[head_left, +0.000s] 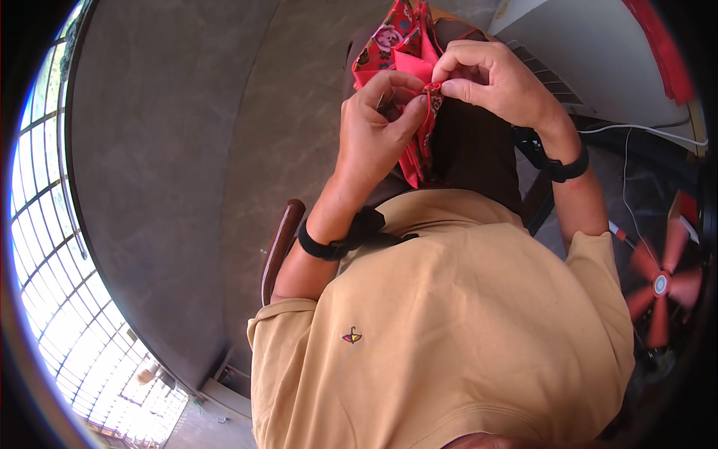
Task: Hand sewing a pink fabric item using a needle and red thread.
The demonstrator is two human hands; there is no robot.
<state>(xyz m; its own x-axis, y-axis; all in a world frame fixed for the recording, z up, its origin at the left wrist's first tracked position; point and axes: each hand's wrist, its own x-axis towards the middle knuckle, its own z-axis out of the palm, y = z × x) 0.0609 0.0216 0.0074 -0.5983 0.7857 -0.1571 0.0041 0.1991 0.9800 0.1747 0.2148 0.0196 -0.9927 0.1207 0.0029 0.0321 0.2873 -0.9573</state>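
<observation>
A red floral cloth [387, 39] with a plain pink-red side lies over my dark-trousered lap. My left hand [376, 123] pinches a narrow folded edge of it between thumb and forefinger. Close beside, my right hand [495, 84] grips the same edge with thumb and fingertip, so the two pinches nearly meet. A small thin metallic thing [384, 100] shows among the curled fingers of my left hand; its kind is not clear. One loose part of the cloth hangs below the hands toward my waist.
A brown chair armrest [283, 251] is by my left elbow. To the right stand a fan with red blades [660, 283] and a pale cabinet [598, 60] with red cloth on it. A white cable [636, 127] runs beside the cabinet. Barred windows [45, 187] line the left.
</observation>
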